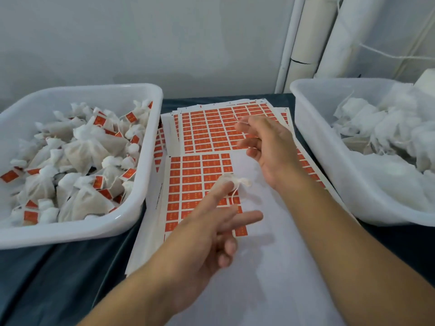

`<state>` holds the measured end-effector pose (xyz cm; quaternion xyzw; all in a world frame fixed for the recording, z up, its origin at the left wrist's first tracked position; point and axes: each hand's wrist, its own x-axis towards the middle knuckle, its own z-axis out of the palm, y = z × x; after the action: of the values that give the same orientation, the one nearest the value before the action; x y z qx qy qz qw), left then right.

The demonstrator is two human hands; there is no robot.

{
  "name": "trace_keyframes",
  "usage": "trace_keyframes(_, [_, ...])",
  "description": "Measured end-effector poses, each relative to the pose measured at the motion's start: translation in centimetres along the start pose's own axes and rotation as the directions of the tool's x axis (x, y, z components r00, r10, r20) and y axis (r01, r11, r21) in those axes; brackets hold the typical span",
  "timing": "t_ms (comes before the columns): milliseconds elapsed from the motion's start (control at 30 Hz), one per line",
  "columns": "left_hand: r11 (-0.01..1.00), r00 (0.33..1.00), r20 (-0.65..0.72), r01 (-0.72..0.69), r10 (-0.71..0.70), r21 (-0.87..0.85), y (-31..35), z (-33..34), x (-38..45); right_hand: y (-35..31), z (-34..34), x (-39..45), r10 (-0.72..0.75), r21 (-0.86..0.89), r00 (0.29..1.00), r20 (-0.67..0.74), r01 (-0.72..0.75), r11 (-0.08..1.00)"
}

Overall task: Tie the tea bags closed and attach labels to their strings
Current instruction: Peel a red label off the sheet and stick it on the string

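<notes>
My left hand (211,222) pinches the tea bag (231,182); my right hand (266,147) pulls its string (237,120) — too hard could snap it.

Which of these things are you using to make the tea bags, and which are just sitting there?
Used: small white mesh tea bag pinched by left hand; its thin white string in right hand; orange label sheets; two white plastic tubs.
Just there: white pipes, dark tablecloth.
</notes>
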<state>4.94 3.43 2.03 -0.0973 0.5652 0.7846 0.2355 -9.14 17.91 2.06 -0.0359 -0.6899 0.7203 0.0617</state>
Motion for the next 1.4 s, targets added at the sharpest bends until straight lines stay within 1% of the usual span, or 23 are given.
trace_keyframes(100, [0.981,0.999,-0.028,0.038,-0.044,-0.192,-0.3,1.1,2.1,1.3,-0.2,0.1,-0.010,0.000,0.999,-0.047,0.010,1.000])
trace_keyframes(200, [0.956,0.995,-0.092,0.002,-0.031,-0.293,-0.9,1.6,3.1,1.8,-0.6,0.4,-0.062,-0.030,0.996,-0.071,0.060,0.998])
trace_keyframes(267, [0.945,0.989,-0.149,-0.043,-0.005,-0.323,-1.2,1.8,3.4,1.9,-0.8,0.6,-0.088,-0.046,0.993,-0.078,0.084,0.995])
trace_keyframes(367, [0.940,0.976,-0.216,-0.098,0.026,-0.327,-1.3,2.0,3.4,2.2,-1.0,0.7,-0.085,-0.050,0.994,-0.074,0.082,0.995])
trace_keyframes(467, [0.935,0.965,-0.259,-0.120,0.031,-0.334,-1.2,1.9,3.1,2.2,-0.9,0.7,-0.091,-0.060,0.994,-0.064,0.087,0.994])
trace_keyframes(533, [0.944,0.957,-0.287,-0.135,0.046,-0.301,-1.1,1.7,2.9,2.2,-0.9,0.7,-0.105,-0.059,0.993,-0.055,0.102,0.993])
trace_keyframes(567, [0.957,0.950,-0.308,-0.136,0.053,-0.255,-1.1,1.5,2.8,2.1,-0.9,0.6,-0.113,-0.057,0.992,-0.052,0.110,0.992])
trace_keyframes(633, [0.988,0.926,-0.368,-0.127,0.084,-0.092,-1.3,1.1,2.7,2.1,-1.0,0.5,-0.129,-0.056,0.990,-0.049,0.126,0.990])
trace_keyframes(700, [0.978,0.886,-0.421,-0.137,0.191,0.156,-1.8,0.3,2.4,2.1,-1.0,0.5,-0.140,-0.057,0.989,-0.045,0.137,0.989])
trace_keyframes(733, [0.939,0.862,-0.422,-0.152,0.279,0.309,-2.0,-0.2,2.2,2.2,-1.0,0.4,-0.147,-0.059,0.988,-0.042,0.144,0.988])
trace_keyframes(767, [0.872,0.841,-0.394,-0.169,0.370,0.460,-2.1,-0.7,1.8,2.2,-1.0,0.4,-0.155,-0.061,0.987,-0.037,0.153,0.986])
trace_keyframes(800, [0.783,0.821,-0.350,-0.176,0.451,0.597,-2.2,-1.2,1.4,2.2,-0.9,0.4,-0.166,-0.065,0.986,-0.033,0.163,0.984])
trace_keyframes(867, [0.594,0.754,-0.263,-0.203,0.602,0.778,-2.4,-2.0,0.8,2.3,-0.8,0.3,-0.186,-0.072,0.982,-0.025,0.184,0.980])
trace_keyframes(933, [0.420,0.663,-0.178,-0.223,0.727,0.880,-2.3,-2.5,0.7,2.4,-0.6,0.2,-0.211,-0.080,0.977,-0.014,0.209,0.975])
trace_keyframes(967, [0.353,0.620,-0.146,-0.225,0.771,0.908,-2.1,-2.6,0.8,2.4,-0.6,0.1,-0.225,-0.086,0.974,-0.008,0.223,0.971])
trace_keyframes(1000, [0.308,0.586,-0.123,-0.228,0.801,0.924,-1.9,-2.7,1.0,2.4,-0.6,0.0,-0.240,-0.090,0.971,0.000,0.239,0.967])
trace_keyframes(1033, [0.303,0.562,-0.120,-0.243,0.818,0.922,-1.6,-2.8,1.3,2.4,-0.6,-0.1,-0.256,-0.096,0.967,0.009,0.256,0.962])
trace_keyframes(1067, [0.345,0.558,-0.144,-0.272,0.817,0.899,-1.2,-2.8,1.6,2.4,-0.6,-0.2,-0.269,-0.104,0.963,0.020,0.270,0.957])
trace_keyframes(1100, [0.419,0.572,-0.186,-0.308,0.799,0.854,-0.7,-2.8,2.1,2.4,-0.6,-0.2,-0.278,-0.111,0.960,0.036,0.280,0.953])
trace_keyframes(1167, [0.559,0.638,-0.244,-0.353,0.730,0.750,0.2,-2.8,3.2,2.4,-0.7,-0.4,-0.292,-0.123,0.953,0.081,0.301,0.946])
trace_keyframes(1300, [0.650,0.720,-0.210,-0.412,0.662,0.638,1.7,-2.9,5.3,2.0,-0.6,-0.7,-0.303,-0.137,0.930,0.208,0.334,0.933])
trace_keyframes(1400, [0.710,0.785,-0.163,-0.424,0.598,0.562,2.4,-3.4,6.2,1.7,-0.7,-1.3,-0.315,-0.112,0.884,0.346,0.372,0.921])
